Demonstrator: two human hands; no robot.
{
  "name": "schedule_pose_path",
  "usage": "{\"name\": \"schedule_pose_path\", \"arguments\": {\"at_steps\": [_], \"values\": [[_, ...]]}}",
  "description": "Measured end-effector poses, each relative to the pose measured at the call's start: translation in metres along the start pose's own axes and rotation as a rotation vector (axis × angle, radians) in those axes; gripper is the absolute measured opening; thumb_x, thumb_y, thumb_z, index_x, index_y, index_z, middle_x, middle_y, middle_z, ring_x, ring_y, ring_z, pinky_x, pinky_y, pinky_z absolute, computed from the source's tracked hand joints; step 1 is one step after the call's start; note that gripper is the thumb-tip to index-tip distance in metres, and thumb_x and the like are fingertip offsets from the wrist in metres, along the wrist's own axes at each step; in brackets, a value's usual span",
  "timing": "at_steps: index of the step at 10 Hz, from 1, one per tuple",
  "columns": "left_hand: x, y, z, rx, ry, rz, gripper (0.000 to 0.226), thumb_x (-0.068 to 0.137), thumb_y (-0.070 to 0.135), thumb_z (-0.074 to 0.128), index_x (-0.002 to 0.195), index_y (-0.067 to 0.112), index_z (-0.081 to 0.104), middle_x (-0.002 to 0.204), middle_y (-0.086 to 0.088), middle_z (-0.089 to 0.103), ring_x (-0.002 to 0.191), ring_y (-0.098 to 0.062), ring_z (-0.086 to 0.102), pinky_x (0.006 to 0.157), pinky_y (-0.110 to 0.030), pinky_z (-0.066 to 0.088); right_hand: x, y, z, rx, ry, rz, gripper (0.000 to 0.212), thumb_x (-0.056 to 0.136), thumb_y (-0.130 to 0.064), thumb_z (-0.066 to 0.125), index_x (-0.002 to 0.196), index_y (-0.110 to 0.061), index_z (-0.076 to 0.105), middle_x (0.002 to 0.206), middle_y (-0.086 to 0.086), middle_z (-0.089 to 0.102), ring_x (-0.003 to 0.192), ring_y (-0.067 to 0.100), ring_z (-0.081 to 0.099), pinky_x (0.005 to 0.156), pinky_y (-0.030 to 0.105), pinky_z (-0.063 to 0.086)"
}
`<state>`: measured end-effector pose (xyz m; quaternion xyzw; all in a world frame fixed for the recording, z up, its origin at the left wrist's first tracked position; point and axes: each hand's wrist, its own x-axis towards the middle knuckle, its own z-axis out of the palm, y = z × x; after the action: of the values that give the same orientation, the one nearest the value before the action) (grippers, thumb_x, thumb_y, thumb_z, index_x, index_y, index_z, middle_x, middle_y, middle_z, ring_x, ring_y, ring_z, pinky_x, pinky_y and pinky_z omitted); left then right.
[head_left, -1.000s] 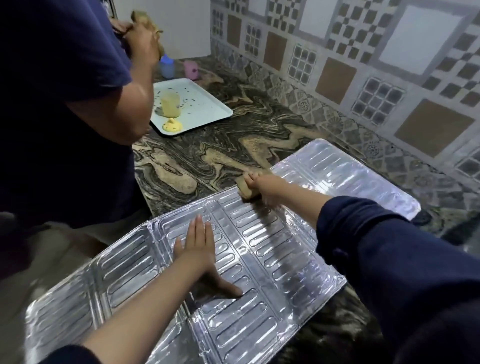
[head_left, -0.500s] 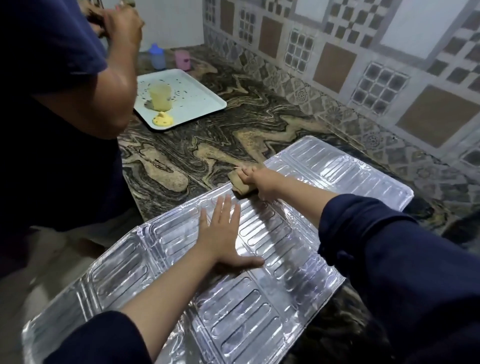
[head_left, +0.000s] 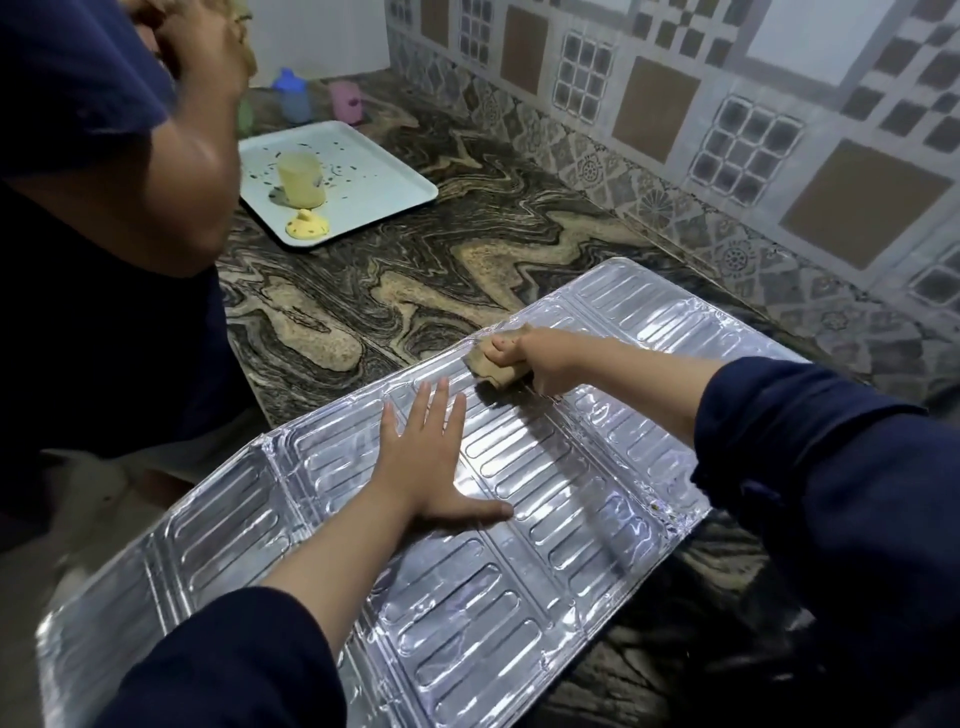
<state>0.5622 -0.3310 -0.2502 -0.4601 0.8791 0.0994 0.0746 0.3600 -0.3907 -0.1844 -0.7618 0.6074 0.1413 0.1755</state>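
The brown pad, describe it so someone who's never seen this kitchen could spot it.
On the swirly marble counter lies a wide silver embossed foil panel. At its far edge, the right hand grips the pad. It is the only dull brown thing on the shiny sheet; the left hand lies flat nearby.

Just the one view here, and it rode on the person's head, facing forward and tipped steeply down along both forearms. It sat close in: the left hand (head_left: 423, 467) and right hand (head_left: 543, 358) held centre frame, and the embossed foil sheet (head_left: 467, 649) ran off the lower left. The wide lens bowed the marbled tabletop (head_left: 493, 244) and tiled wall (head_left: 727, 130) away top right, while another person's arm (head_left: 171, 171) crowded the left edge.
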Motion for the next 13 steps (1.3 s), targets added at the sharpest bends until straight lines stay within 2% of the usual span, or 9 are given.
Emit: {"name": "schedule_pose_path", "arguments": {"at_steps": [1,2,4,5,7,10,11,12,13], "values": [[0.000,0.000,0.001,-0.003,0.007,0.001,0.154,0.031,0.104,0.010,0.153,0.012,-0.011,0.158,-0.011,-0.024,0.145,-0.029,-0.024,0.111,-0.067,-0.006,-0.016,0.004,0.005,-0.057,-0.033,0.019,0.069,0.080,-0.003,0.057,0.143,-0.025,0.040,0.148,0.005,0.042,0.132,0.030,0.042,0.106,0.029,0.036],[0.000,-0.001,0.000,-0.001,0.001,0.000,0.155,0.030,0.104,0.009,0.153,0.012,-0.011,0.158,-0.011,-0.024,0.145,-0.029,-0.023,0.111,-0.067,-0.007,-0.033,0.004,0.002,-0.101,-0.067,0.014,0.066,0.080,-0.006,0.056,0.140,-0.030,0.044,0.131,0.007,0.057,0.118,0.031,0.053,0.093,0.030,0.042],[0.001,-0.001,0.001,0.005,0.005,-0.008,0.156,0.028,0.105,0.006,0.152,0.012,-0.013,0.157,-0.011,-0.025,0.145,-0.030,-0.023,0.111,-0.067,-0.006,-0.057,0.002,-0.002,-0.079,-0.157,0.042,0.064,0.078,-0.002,0.050,0.136,-0.029,0.050,0.119,0.006,0.062,0.105,0.027,0.057,0.087,0.028,0.044],[0.001,-0.001,0.002,0.008,0.001,-0.008,0.153,0.032,0.105,0.011,0.151,0.013,-0.015,0.157,-0.010,-0.027,0.145,-0.029,-0.024,0.111,-0.067,-0.007,-0.069,0.002,-0.002,-0.072,-0.210,0.069,0.062,0.076,-0.001,0.049,0.132,-0.027,0.055,0.102,0.004,0.062,0.092,0.025,0.056,0.086,0.033,0.051],[0.000,-0.002,0.003,0.016,0.005,-0.012,0.151,0.035,0.105,0.015,0.151,0.012,-0.017,0.157,-0.010,-0.027,0.144,-0.029,-0.024,0.111,-0.067,-0.008,-0.098,0.010,0.005,-0.052,-0.339,0.112,0.043,0.076,-0.002,0.050,0.113,-0.017,0.066,0.090,0.005,0.063,0.082,0.022,0.053,0.073,0.033,0.046],[0.000,-0.002,0.002,-0.006,0.002,-0.009,0.151,0.036,0.105,0.018,0.151,0.013,-0.016,0.156,-0.009,-0.028,0.144,-0.027,-0.025,0.111,-0.067,-0.005,-0.137,0.024,0.028,0.047,-0.551,0.254,0.029,0.058,0.000,0.057,0.085,-0.006,0.066,0.068,0.009,0.054,0.067,0.023,0.050,0.061,0.033,0.038],[0.000,-0.001,0.002,-0.008,-0.002,-0.006,0.153,0.034,0.106,0.015,0.152,0.013,-0.016,0.157,-0.008,-0.027,0.145,-0.027,-0.024,0.111,-0.067,-0.005,-0.148,0.026,0.031,0.062,-0.598,0.283,0.024,0.073,0.006,0.050,0.084,-0.012,0.061,0.062,0.008,0.054,0.053,0.018,0.051,0.047,0.022,0.037],[0.001,-0.002,0.002,-0.011,-0.003,-0.003,0.153,0.033,0.106,0.013,0.151,0.013,-0.017,0.156,-0.008,-0.028,0.144,-0.028,-0.025,0.111,-0.067,-0.004,-0.159,0.023,0.032,0.005,-0.641,0.294,0.021,0.080,0.006,0.043,0.084,-0.010,0.056,0.052,-0.001,0.047,0.042,0.012,0.042,0.030,0.012,0.027],[0.002,-0.002,0.003,-0.014,-0.004,-0.001,0.153,0.033,0.106,0.012,0.151,0.013,-0.018,0.156,-0.008,-0.028,0.145,-0.028,-0.024,0.111,-0.068,-0.004,-0.161,0.024,0.034,0.012,-0.684,0.317,0.022,0.081,0.006,0.041,0.082,-0.009,0.057,0.054,0.001,0.047,0.041,0.011,0.042,0.030,0.011,0.028]]}}
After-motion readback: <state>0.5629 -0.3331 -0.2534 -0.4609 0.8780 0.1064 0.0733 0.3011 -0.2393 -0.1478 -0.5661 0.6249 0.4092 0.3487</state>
